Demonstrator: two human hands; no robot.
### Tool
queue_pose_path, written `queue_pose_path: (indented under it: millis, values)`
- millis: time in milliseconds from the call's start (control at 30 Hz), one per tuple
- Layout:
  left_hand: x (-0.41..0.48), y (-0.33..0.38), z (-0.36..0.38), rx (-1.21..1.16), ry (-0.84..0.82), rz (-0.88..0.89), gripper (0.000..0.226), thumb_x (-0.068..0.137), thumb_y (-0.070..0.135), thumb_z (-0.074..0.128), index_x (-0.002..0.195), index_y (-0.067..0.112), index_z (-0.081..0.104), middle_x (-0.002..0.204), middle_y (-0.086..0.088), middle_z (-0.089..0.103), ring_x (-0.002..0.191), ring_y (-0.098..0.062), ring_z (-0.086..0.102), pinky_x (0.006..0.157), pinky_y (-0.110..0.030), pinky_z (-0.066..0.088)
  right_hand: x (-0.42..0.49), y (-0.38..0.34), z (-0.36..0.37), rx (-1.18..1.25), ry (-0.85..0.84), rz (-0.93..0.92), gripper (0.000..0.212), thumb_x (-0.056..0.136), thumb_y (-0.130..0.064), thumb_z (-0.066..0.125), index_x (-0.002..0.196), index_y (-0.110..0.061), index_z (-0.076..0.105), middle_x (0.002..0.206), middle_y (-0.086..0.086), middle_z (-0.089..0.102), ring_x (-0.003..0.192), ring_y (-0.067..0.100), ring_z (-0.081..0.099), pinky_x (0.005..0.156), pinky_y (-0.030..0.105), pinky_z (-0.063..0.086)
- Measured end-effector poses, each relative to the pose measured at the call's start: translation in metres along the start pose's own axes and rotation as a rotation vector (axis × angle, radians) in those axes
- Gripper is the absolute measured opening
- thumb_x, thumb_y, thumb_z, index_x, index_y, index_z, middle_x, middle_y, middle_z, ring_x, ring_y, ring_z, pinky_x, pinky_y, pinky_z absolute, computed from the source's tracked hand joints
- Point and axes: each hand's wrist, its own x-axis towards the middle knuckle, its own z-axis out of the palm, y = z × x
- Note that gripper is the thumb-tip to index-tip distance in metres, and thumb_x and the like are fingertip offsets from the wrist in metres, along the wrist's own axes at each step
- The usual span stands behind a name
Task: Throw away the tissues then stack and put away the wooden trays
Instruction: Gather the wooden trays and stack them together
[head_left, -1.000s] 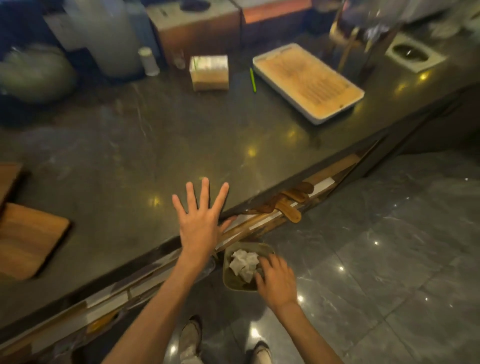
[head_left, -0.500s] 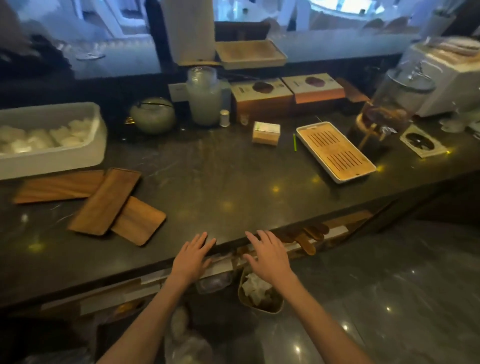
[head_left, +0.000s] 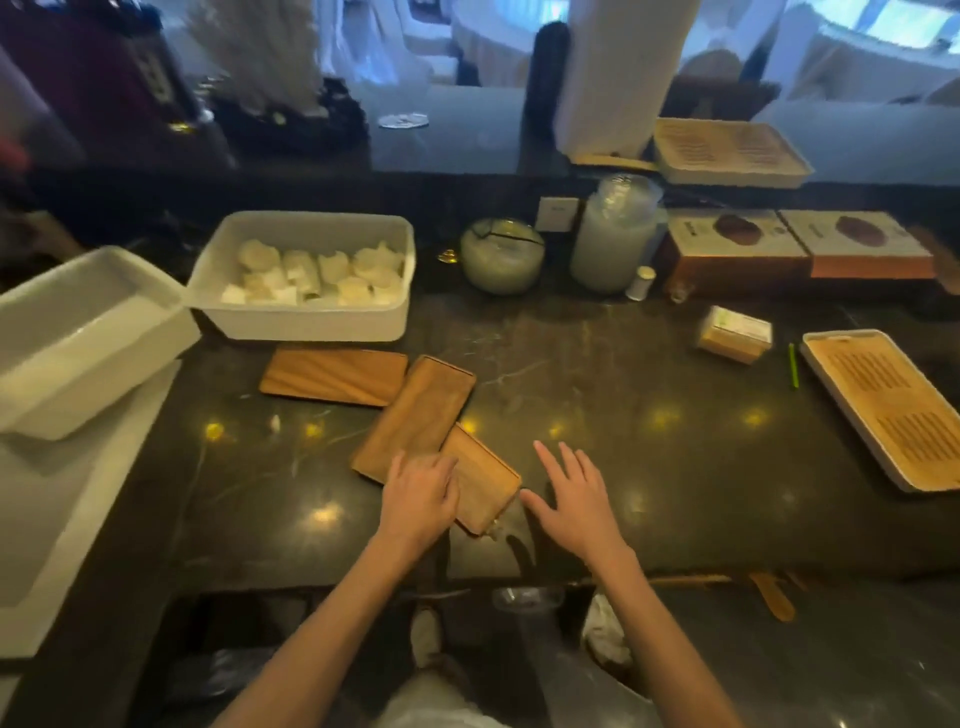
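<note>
Three wooden trays lie on the dark counter (head_left: 649, 467). The far wooden tray (head_left: 332, 375) is flat. The middle wooden tray (head_left: 415, 413) lies at an angle, touching the near wooden tray (head_left: 488, 483). My left hand (head_left: 421, 499) grips the near tray's left edge, fingers curled over it. To the tray's right, my right hand (head_left: 574, 499) hovers open with fingers spread and the thumb close to the tray's corner. Crumpled tissues (head_left: 602, 631) sit in a bin below the counter edge. A small white scrap (head_left: 274, 423) lies on the counter to the left.
A white tub (head_left: 306, 322) of rolled towels stands behind the trays, and another white tub (head_left: 78, 343) is at the left. A bamboo tea tray (head_left: 883, 410), a small box (head_left: 735, 332) and a green pen (head_left: 793, 365) are at the right. Jars (head_left: 613, 234) line the back.
The view has swung up and left from the bin to the counter. Both hands rose from the counter edge onto the counter; my left hand took hold of the near tray.
</note>
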Motion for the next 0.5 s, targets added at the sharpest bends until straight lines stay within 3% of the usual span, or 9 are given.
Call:
queue_pose_path:
  millis: [33,100,167,267,400,500]
  values:
    - [0.005,-0.016,-0.006,0.022,0.019,-0.044,0.032,0.09,0.03,0.05,0.116,0.025,0.067,0.113,0.005,0.071,0.115,-0.02,0.062,0.115,-0.049,0.025,0.01,-0.009,0.0,0.013,0.0,0.007,0.074,0.092,-0.067,0.035,0.154,-0.04,0.007,0.164,0.004,0.014,0.151,0.028,0.006,0.122,0.049,0.01]
    - [0.011,-0.048,-0.014,0.053,0.037,-0.121,0.035,0.09,0.035,0.051,0.121,0.026,0.066,0.121,0.005,0.069,0.129,-0.024,0.054,0.119,-0.056,0.004,0.023,-0.021,0.0,0.058,0.023,0.029,0.073,0.09,-0.069,0.034,0.153,-0.04,0.011,0.162,0.001,0.023,0.15,0.025,0.014,0.122,0.049,0.011]
    - [0.017,-0.073,-0.019,0.044,-0.004,-0.191,0.041,0.092,0.04,0.047,0.128,0.027,0.061,0.133,0.003,0.064,0.138,-0.027,0.045,0.118,-0.058,-0.005,0.029,-0.026,-0.001,0.109,0.051,0.071,0.074,0.088,-0.07,0.038,0.153,-0.039,0.016,0.156,-0.002,0.037,0.145,0.02,0.03,0.12,0.048,0.02]
    - [0.022,-0.096,-0.021,-0.002,-0.093,-0.281,0.046,0.095,0.044,0.042,0.137,0.028,0.053,0.145,0.0,0.053,0.143,-0.027,0.036,0.118,-0.058,-0.008,0.04,-0.028,-0.003,0.109,0.037,0.112,0.076,0.086,-0.071,0.04,0.152,-0.036,0.022,0.151,-0.004,0.046,0.139,0.019,0.04,0.114,0.046,0.032]
    - [0.031,-0.109,-0.025,-0.041,-0.117,-0.361,0.048,0.098,0.045,0.039,0.144,0.03,0.044,0.15,0.0,0.048,0.145,-0.026,0.033,0.118,-0.06,-0.006,0.062,-0.04,-0.005,0.051,-0.014,0.088,0.078,0.086,-0.073,0.038,0.152,-0.034,0.024,0.149,-0.002,0.046,0.139,0.019,0.04,0.114,0.047,0.034]
    - [0.037,-0.112,-0.031,-0.096,-0.15,-0.43,0.05,0.099,0.045,0.039,0.146,0.029,0.041,0.153,-0.002,0.044,0.144,-0.024,0.034,0.118,-0.06,0.01,0.082,-0.047,-0.007,0.042,0.01,0.039,0.074,0.089,-0.068,0.042,0.151,-0.031,0.029,0.147,-0.002,0.05,0.136,0.018,0.043,0.113,0.043,0.035]
